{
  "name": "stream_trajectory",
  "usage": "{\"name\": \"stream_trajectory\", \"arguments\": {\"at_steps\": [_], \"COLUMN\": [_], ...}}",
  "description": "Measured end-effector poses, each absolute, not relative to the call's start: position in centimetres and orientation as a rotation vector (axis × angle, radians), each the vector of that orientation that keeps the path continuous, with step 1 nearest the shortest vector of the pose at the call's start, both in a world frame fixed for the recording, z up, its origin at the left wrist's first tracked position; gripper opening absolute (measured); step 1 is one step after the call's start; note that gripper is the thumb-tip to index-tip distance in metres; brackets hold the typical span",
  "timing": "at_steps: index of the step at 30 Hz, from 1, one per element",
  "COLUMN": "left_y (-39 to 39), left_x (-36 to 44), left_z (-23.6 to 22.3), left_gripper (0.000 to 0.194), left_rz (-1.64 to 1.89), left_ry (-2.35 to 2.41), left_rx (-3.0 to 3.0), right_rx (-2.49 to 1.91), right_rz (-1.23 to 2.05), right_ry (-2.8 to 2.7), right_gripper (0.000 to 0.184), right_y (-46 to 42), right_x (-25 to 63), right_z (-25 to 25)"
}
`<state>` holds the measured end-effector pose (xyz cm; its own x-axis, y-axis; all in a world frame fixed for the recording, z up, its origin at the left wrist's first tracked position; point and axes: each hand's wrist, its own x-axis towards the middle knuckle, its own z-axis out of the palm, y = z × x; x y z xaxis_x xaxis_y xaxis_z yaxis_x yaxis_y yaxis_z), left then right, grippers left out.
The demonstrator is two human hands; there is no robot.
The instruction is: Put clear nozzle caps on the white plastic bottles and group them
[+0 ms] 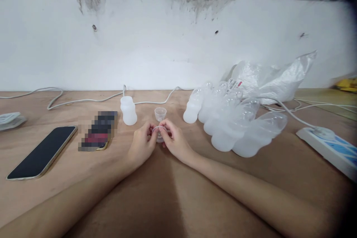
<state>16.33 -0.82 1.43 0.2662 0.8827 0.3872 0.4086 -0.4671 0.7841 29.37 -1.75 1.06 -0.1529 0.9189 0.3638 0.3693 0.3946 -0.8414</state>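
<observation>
My left hand (144, 141) and my right hand (175, 139) meet at the middle of the table. Fingers and thumbs of both close on a small clear plastic cup (160, 138), whose round rim shows between the thumbs. Its lower part is partly hidden by the fingers. Just behind stands another clear cup (160, 113), upright, with faint markings. To the left of it is a frosted white bottle (128, 111) with a narrowed waist, standing open-topped. Several frosted bottles with clear domed tops are grouped on the right, the nearest frosted bottle (251, 141) in front.
On the left lie a dark-screened phone (41, 152) and a second, blurred-out phone (99, 132). A white packet (11, 120) is at the far left edge. A crumpled plastic bag (259, 78) rests against the wall. At right sits a power strip (329, 145), with white cables along the back.
</observation>
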Motion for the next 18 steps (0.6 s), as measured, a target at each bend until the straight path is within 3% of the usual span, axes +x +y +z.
{"name": "stream_trajectory", "arguments": {"at_steps": [11, 18], "left_y": [-0.85, -0.99], "left_x": [16.35, 16.35], "left_z": [1.28, 1.59], "left_gripper": [0.009, 0.008], "left_rz": [1.185, 1.197], "left_ry": [1.184, 1.123], "left_rx": [1.967, 1.875], "right_rx": [-1.155, -1.132], "right_rz": [0.655, 0.798], "right_ry": [-1.704, -1.624], "right_gripper": [0.009, 0.015], "right_y": [-2.08, -1.87], "right_x": [28.97, 29.19], "right_z": [1.27, 1.06]}}
